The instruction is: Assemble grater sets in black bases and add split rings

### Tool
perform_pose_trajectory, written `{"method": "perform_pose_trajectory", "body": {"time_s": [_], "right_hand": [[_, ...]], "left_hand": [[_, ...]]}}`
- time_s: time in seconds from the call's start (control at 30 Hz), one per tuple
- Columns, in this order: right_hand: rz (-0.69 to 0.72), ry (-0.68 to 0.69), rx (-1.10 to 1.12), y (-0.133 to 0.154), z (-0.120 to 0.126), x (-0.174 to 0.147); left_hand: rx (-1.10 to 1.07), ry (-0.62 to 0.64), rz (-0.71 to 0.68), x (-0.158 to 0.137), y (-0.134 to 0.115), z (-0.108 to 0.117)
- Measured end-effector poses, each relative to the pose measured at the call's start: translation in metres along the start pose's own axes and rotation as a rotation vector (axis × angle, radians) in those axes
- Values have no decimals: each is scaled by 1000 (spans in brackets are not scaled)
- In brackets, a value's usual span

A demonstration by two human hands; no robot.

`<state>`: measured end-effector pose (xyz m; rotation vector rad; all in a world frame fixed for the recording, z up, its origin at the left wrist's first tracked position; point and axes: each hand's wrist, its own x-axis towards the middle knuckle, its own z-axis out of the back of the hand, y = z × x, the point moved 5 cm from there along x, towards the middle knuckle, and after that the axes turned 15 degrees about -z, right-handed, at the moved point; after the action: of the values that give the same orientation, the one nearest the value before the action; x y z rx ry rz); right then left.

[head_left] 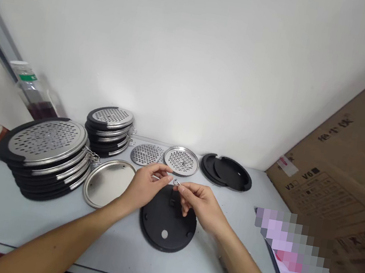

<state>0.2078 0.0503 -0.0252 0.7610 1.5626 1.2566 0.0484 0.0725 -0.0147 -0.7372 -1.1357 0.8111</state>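
Observation:
My right hand (197,201) pinches a small metal ring (175,182) between thumb and fingertips. Directly under it lies a round black disc (167,221) with a pale circular spot and small holes near its rim. Close on the other side of the ring, my left hand (151,185) has thumb and forefinger stretched toward it with a small gap between them; I see nothing held there. A round silver metal plate (106,184) rests on the table left of the disc, partly covered by my left hand. The fingers partly hide the disc's far edge.
Two stacks of perforated graters with black rims, one tall (46,145) and one behind it (109,130), stand left. Loose perforated plates (181,161) and black trays (232,173) lie by the wall. Bottles (37,92) are far left; a phone (288,258) and a carton (347,184) are right.

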Motion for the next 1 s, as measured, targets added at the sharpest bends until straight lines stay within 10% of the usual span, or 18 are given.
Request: {"method": "perform_pose_trajectory", "body": {"time_s": [0.47,0.57,1.0], "right_hand": [[205,-149,-114,5,9,-1],[188,-49,-35,2,4,2],[475,-469,-517,7,12,-2]], "left_hand": [[206,126,-385,-8,-28,-11],[209,107,-332,-8,-24,-12],[217,61,-175,-7,2,-14]]}}
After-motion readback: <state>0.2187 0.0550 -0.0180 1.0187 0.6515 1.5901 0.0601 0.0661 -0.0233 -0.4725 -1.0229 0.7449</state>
